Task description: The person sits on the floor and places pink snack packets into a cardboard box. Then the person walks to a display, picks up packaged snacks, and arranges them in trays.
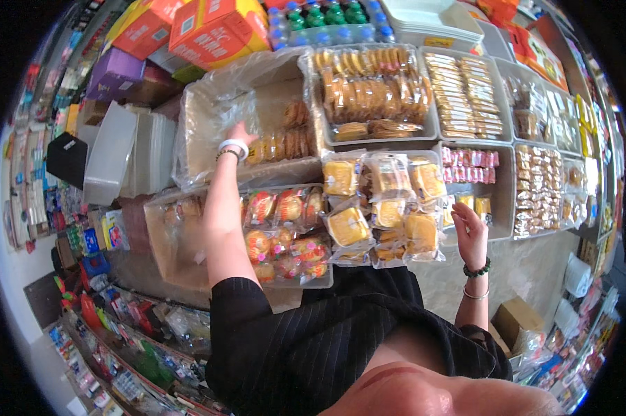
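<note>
My left hand (240, 134) reaches into a cardboard box (198, 112) lined with clear plastic film. Its thumb stands away from the fingers beside wrapped brown biscuits (292, 143). Crumpled clear plastic (240, 106) lies at the fingertips; whether they grip it I cannot tell. My right hand (469, 226) hangs with loosely bent fingers and holds nothing. It is over the near edge of a plastic bin holding small pink packets (469, 165) and yellow packets (482, 208). Between my hands, bagged yellow sponge cakes (348, 226) are piled up.
Round wrapped buns (289, 205) fill part of a nearer container. Biscuit bins (378, 96) and wafer packets (464, 96) stand farther back. Stacked plastic bins (146, 151) are at left. Orange cartons (217, 34) and bottles (334, 18) line the back; shelves (136, 364) flank the aisle.
</note>
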### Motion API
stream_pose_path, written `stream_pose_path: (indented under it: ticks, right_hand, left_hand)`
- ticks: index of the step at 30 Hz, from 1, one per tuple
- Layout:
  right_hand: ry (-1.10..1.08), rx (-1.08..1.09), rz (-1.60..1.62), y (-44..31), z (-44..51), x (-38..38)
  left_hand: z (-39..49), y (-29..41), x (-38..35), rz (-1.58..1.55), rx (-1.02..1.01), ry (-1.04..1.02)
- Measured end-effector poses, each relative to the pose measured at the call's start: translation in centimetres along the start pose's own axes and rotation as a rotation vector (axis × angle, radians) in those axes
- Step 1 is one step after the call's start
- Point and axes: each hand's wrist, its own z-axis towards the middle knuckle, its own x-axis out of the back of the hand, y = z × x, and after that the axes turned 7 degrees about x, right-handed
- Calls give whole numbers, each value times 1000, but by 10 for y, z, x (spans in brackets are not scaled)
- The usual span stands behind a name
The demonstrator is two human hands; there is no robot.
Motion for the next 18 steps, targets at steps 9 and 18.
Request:
stream_pose_path:
  ticks: [9, 18]
  right_hand:
    - [-85, -12, -37, -25, 11, -44]
    - [-81, 13, -32, -33, 17, -52]
  left_hand:
    - [20, -3, -71, -172, 266, -344]
    - [50, -32, -97, -193, 217, -332]
